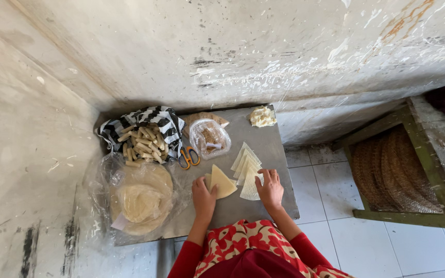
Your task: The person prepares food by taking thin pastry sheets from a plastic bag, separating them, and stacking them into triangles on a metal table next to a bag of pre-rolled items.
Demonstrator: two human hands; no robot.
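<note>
My left hand (203, 196) rests on the left corner of a pale triangular pastry sheet (222, 183) lying on the grey metal table (263, 203). My right hand (270, 188) lies with fingers spread on a fanned row of triangular sheets (246, 164) just to the right. Neither hand lifts anything off the table.
A black-and-white striped bag (165, 123) holds several rolled pastry sticks (141, 143). Orange-handled scissors (188, 156) lie beside a clear bag (209, 138). Round wrappers (140, 198) sit in plastic at the left. A lump of filling (261, 116) is at the far corner. A woven chair (395, 172) stands to the right.
</note>
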